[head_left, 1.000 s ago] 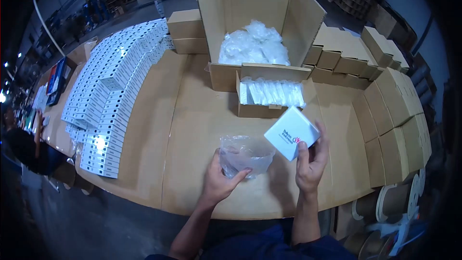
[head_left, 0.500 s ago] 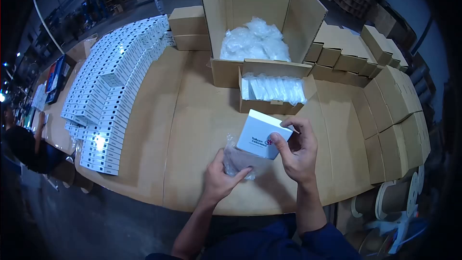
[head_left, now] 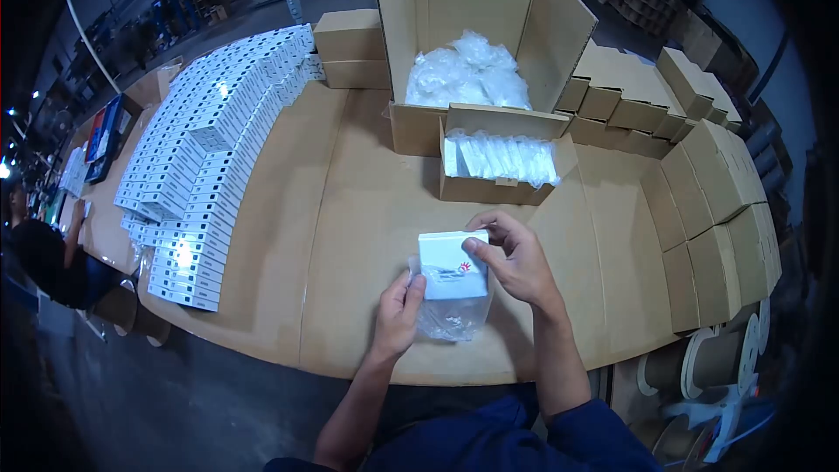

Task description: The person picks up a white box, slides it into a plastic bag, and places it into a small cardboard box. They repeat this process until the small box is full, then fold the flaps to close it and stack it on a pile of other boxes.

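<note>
Head view: white box and clear bag, held in two hands

Head view, sole camera. Item 1: white box [head_left: 452,271], printed face up, over the tabletop [head_left: 358,245], towards the middle of its near edge. Item 2: clear plastic bag [head_left: 454,322], limp, its body hanging below the box; how far the box sits inside cannot be told.

Risks, as judged: a lower box corner could snag the thin film and crease or split it, caused by a slack mouth or a crooked angle. The box could also twist, being pinched at one corner only.

Grip: right hand [head_left: 514,264] clamped on the box's upper right corner, thumb on the face, fingers behind; most of the box lies left of and below that pinch. Left hand [head_left: 398,315] closed on the bag's left side, thumb at the box's left edge.

Surroundings: carton of bagged packs [head_left: 500,190], towards the far edge; white box stack [head_left: 197,166], along the left edge; brown boxes [head_left: 712,236], at the right edge.
</note>
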A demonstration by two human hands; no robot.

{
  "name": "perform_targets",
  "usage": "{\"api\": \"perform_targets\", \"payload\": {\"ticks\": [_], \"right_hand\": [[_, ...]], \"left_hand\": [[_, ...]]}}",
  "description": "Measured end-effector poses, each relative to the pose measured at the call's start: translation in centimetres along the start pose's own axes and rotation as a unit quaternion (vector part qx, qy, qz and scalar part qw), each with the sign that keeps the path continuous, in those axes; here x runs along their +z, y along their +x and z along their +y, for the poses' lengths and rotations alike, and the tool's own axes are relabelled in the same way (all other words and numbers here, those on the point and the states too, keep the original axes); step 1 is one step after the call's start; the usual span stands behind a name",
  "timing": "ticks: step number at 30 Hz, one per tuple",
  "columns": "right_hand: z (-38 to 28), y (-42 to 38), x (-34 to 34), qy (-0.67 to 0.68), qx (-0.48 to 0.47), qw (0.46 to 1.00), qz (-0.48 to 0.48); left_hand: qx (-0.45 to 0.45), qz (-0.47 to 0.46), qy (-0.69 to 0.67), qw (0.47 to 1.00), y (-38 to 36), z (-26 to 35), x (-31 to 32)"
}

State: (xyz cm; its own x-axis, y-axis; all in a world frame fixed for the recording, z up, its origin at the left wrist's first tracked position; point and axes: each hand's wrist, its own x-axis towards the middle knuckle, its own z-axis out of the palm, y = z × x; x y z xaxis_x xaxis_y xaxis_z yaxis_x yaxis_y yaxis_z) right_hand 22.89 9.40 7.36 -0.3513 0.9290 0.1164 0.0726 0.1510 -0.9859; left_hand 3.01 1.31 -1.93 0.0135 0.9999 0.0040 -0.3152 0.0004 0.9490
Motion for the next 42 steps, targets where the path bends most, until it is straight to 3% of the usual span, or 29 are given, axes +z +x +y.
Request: {"api": "perform_targets", "payload": {"ticks": [3,7,10,16,21,25,28,29,31,33,36,40,42], "right_hand": [[0.8,-0.5,0.5,0.13,0.037,0.99,0.027],[3.7,-3.2,0.0,0.255,0.105,0.961,0.034],[4.9,-4.2,1.1,0.189,0.11,0.975,0.036],[5.9,-4.0,2.0,0.212,0.041,0.973,0.075],[6.4,-3.5,2.2,0.323,-0.021,0.944,0.056],[5.3,-3.1,3.4,0.373,-0.036,0.924,0.075],[5.3,-3.6,3.9,0.277,0.017,0.959,0.055],[5.2,-3.7,3.8,0.22,0.049,0.973,0.056],[6.3,-3.8,3.9,0.225,0.056,0.969,0.081],[6.1,-3.7,4.2,0.234,0.026,0.966,0.106],[6.2,-3.5,3.1,0.186,0.015,0.982,0.029],[5.4,-3.5,2.2,0.125,0.081,0.988,0.026],[6.1,-3.5,2.5,0.225,0.092,0.966,0.091]], "left_hand": [[-0.054,0.03,-0.152,0.986,-0.2,-0.4,0.2],[-0.021,0.057,-0.193,0.979,0.3,-0.4,-0.1],[0.006,0.064,-0.17,0.983,0.9,0.0,0.0],[0.062,0.041,-0.02,0.997,1.6,-0.1,-0.8],[0.112,0.024,0.033,0.993,1.5,0.4,-0.7],[0.08,0.06,-0.022,0.995,1.7,-0.9,-0.7],[0.057,0.045,-0.136,0.988,1.8,-0.7,-0.4],[0.065,0.033,-0.091,0.993,1.9,-0.6,-0.4],[0.079,0.011,-0.002,0.997,2.1,-0.1,-0.3],[0.026,0.023,-0.017,0.999,1.5,1.0,0.8],[-0.028,0.04,-0.069,0.996,1.3,0.5,0.5],[-0.038,0.078,-0.094,0.992,1.3,0.0,0.4],[-0.043,0.089,-0.098,0.99,1.4,-0.1,0.6]]}}
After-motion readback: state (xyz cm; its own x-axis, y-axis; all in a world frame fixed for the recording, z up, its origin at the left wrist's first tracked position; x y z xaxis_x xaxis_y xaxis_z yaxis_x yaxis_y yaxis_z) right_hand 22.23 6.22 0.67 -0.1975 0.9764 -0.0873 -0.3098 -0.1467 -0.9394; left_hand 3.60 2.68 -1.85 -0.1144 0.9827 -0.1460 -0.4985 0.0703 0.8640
